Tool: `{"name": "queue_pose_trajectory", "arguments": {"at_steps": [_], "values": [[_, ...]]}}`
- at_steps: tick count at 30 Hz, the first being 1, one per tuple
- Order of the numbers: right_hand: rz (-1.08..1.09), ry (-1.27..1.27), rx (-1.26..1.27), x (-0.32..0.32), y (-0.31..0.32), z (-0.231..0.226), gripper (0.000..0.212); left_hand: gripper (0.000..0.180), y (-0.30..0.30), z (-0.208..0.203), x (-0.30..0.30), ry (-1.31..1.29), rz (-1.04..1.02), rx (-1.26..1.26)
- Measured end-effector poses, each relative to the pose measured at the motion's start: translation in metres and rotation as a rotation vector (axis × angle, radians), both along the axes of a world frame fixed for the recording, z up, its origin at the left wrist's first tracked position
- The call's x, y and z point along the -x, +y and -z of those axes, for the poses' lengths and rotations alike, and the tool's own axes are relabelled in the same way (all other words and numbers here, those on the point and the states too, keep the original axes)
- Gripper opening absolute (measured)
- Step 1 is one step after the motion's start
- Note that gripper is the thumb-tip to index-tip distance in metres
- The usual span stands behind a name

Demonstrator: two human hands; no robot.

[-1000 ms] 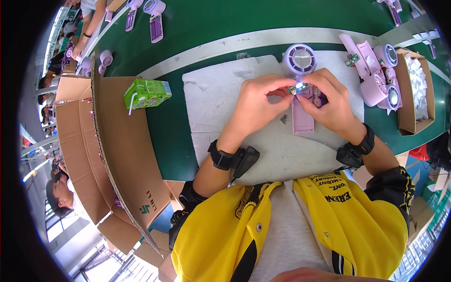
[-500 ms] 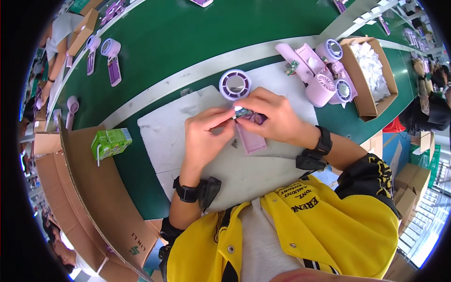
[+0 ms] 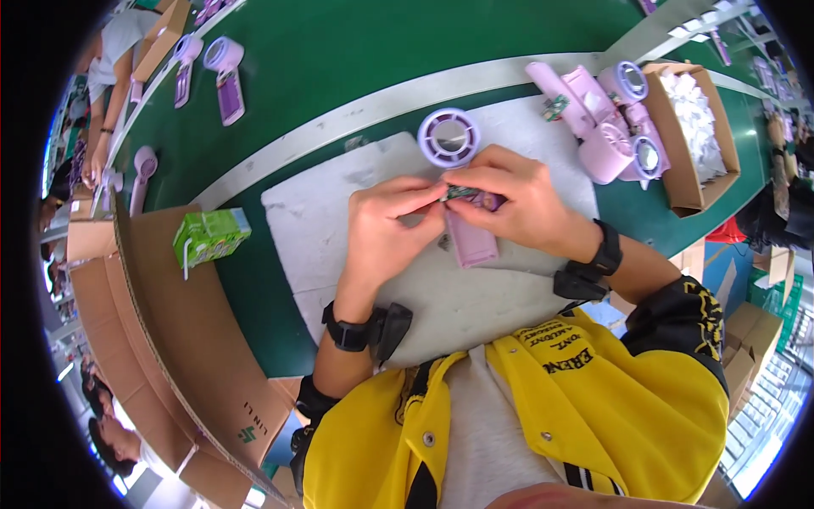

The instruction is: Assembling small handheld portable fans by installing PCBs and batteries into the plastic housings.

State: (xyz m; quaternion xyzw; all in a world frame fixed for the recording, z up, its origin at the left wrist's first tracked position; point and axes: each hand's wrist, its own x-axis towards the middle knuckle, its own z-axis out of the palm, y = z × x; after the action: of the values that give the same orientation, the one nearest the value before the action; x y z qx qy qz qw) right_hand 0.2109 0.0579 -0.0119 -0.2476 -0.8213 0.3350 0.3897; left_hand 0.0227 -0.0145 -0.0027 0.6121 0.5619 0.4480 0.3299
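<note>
A lilac handheld fan lies on the white foam sheet, its round head at the far end and its open, hollow handle pointing toward me. Over the handle, my right hand pinches a small green circuit board between thumb and fingers. A dark purple part shows beneath those fingers. My left hand is closed in a pinch at the board's left end; whatever lies between its fingertips is too small to make out.
Lilac fan parts are piled at the right, beside a cardboard box of white pieces. A green drink carton stands left, near a large open cardboard box. More fans lie far left. Other people work at both sides.
The whole view has shifted, so the bench and fan sit slightly higher and further right. Both hands stay pinched at the board, which is now tilted a little differently.
</note>
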Motion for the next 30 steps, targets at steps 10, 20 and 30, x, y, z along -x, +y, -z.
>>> {"name": "queue_pose_trajectory", "arguments": {"at_steps": [10,20,30], "values": [[0.043,-0.051,0.027,-0.003,-0.005,-0.005,0.035,0.024,0.001,-0.006,-0.002,-0.011,0.045,0.033],[0.043,-0.117,0.181,-0.011,-0.006,-0.016,0.027,0.027,0.003,-0.001,-0.001,-0.271,0.092,0.156],[0.055,-0.221,0.078,-0.016,-0.010,-0.022,0.020,0.038,0.003,-0.005,-0.005,-0.235,0.183,0.329]]}}
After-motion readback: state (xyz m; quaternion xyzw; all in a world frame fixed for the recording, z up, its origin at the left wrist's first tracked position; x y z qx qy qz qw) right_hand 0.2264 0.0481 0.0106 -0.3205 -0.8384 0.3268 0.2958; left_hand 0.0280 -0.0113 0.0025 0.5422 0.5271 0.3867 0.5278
